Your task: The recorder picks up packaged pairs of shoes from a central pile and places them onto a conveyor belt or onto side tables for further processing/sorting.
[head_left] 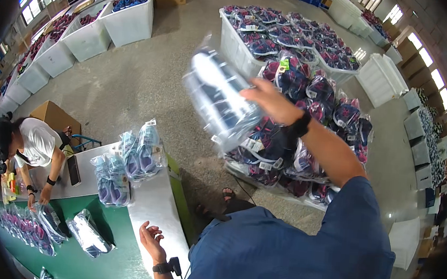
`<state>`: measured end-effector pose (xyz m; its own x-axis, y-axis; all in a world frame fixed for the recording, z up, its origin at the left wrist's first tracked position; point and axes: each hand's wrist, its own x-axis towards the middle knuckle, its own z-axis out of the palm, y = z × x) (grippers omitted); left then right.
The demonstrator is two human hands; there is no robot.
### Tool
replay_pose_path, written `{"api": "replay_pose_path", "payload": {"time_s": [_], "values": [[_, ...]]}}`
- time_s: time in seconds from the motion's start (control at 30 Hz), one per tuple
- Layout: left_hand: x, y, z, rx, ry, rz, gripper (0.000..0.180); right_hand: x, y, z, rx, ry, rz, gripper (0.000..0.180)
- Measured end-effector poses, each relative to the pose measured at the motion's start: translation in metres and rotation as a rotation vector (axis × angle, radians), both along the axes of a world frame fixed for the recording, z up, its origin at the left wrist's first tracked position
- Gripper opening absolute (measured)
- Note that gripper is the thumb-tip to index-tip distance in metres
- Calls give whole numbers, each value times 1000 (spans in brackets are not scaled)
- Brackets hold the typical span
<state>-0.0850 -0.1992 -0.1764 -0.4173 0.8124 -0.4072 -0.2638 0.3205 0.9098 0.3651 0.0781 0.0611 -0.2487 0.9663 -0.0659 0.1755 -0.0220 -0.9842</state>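
My right hand (272, 101) is closed on one end of a clear plastic bag of shoes (217, 99). The bag is blurred, with white and dark navy showing through, and it hangs over the floor beside a heap of bagged navy and pink shoes (316, 113). Above the pale edge of the table (156, 208) is my left hand (152, 242), its fingers apart and nothing in it. Near it on the tabletop lie bagged light blue and lilac shoes (145, 156) and a bagged white and dark pair (89, 234).
At the left a person in a white top (37, 142) reaches to a row of bagged shoes (24, 228) on the green surface. A phone (73, 170) lies near that person. White bins of shoes (127, 22) line the far left; another loaded bin (237, 47) stands ahead.
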Motion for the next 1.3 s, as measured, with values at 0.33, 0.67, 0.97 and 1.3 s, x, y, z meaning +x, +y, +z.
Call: {"api": "replay_pose_path", "payload": {"time_s": [0.33,0.67,0.97,1.3], "values": [[31,-41,-29,-289,-1,41,44,180,33,-71,623,-1323,-280,86],[35,-67,-18,-461,109,61,48,209,3,-145,243,-1468,-146,65],[-25,-119,-41,-522,182,-111,46,155,-15,-87,436,-1007,-95,48],[-165,-137,-35,-767,779,-433,50,24,-135,-14,-169,-381,191,40]]}}
